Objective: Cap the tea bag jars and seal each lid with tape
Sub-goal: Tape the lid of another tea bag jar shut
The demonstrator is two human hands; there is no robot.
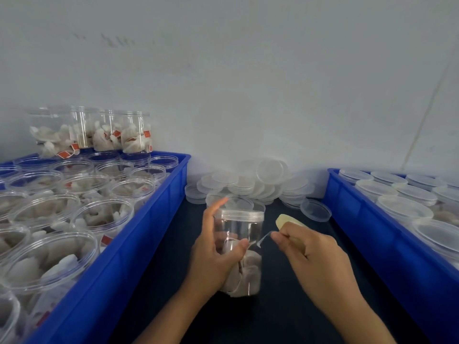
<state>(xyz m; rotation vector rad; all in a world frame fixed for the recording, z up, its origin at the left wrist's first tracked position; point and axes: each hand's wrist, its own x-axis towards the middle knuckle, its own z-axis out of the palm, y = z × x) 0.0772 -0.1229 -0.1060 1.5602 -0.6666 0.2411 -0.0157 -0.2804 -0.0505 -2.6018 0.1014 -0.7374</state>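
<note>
hands (260,254) hold capped jar (242,244) of tea bags (248,271) and tape roll (289,223).

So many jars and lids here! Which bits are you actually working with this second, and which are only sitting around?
In use:
- left hand, gripping the capped jar
- right hand, holding the tape roll and pulling a strip toward the jar

Sitting by:
- loose lids heaped at the wall
- open jars in the left bin
- capped jars in the right bin

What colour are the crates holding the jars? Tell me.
Blue, both the left crate and the right crate, in the head view.
</note>
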